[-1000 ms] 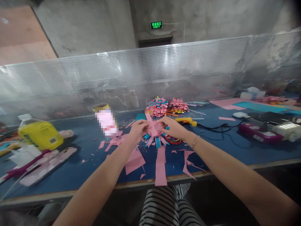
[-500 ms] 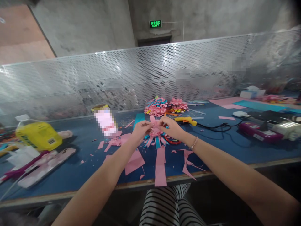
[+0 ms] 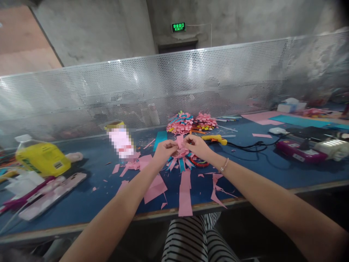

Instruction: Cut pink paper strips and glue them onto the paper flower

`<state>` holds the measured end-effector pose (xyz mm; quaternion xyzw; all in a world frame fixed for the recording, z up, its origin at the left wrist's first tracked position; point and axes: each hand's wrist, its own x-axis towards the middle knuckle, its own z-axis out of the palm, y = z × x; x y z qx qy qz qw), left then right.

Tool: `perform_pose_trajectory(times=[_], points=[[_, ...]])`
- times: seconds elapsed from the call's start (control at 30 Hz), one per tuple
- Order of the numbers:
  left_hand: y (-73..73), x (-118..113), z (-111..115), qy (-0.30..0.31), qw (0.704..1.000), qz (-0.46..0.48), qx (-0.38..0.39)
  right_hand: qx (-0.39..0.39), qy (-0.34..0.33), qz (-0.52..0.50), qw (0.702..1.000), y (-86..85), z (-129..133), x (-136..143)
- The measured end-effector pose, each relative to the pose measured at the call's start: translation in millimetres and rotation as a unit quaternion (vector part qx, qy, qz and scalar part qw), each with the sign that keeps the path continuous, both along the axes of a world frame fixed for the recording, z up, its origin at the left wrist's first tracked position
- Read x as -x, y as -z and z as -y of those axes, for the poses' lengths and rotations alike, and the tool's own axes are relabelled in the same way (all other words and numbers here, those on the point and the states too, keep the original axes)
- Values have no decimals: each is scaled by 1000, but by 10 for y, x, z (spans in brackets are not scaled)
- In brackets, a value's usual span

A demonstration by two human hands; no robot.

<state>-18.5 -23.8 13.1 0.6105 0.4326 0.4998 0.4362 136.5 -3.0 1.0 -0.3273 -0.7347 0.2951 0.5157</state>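
Between my two hands, a small pink paper strip (image 3: pixel 180 141) stands up from the middle of a fringed pink and blue paper flower (image 3: pixel 182 163). The fingers of my left hand (image 3: pixel 165 152) are closed in a pinch at the strip's left side. My right hand (image 3: pixel 199 148) pinches it from the right. Both sets of fingertips partly cover the flower's centre. Below the flower, a long pink paper strip (image 3: pixel 185 200) reaches over the table's front edge. A yellow glue gun (image 3: pixel 215 139) lies just beyond my right hand.
Two fluffy paper flowers, one with blue (image 3: pixel 180 125) and one mostly pink (image 3: pixel 205 122), sit at the back. Pink scraps (image 3: pixel 156 189) litter the blue table (image 3: pixel 253 174). A purple power strip (image 3: pixel 300 152) is right; a yellow-labelled bottle (image 3: pixel 42 158) and phone (image 3: pixel 56 194) are left.
My fingers have shifted slightly on the pink strip, and more of it shows between them. The whole view has moved a little; the other things stay in place.
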Motion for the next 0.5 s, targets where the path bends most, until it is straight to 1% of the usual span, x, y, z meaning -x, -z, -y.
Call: perform_pose_trajectory(times=[0.17,0.37,0.43,0.5], points=[[-28,1,27,-2,1000,-28,-12,23,-20,-31,999,29,-20,9],[-59,0,37,-4,998,-60,-21,41,-55,-31,997,20,-25,15],[-68,-10,54,-2,998,-55,-37,40,-59,-37,997,14,-20,17],[-68,-25,80,2,997,-34,-71,34,-59,-48,997,7,-7,20]])
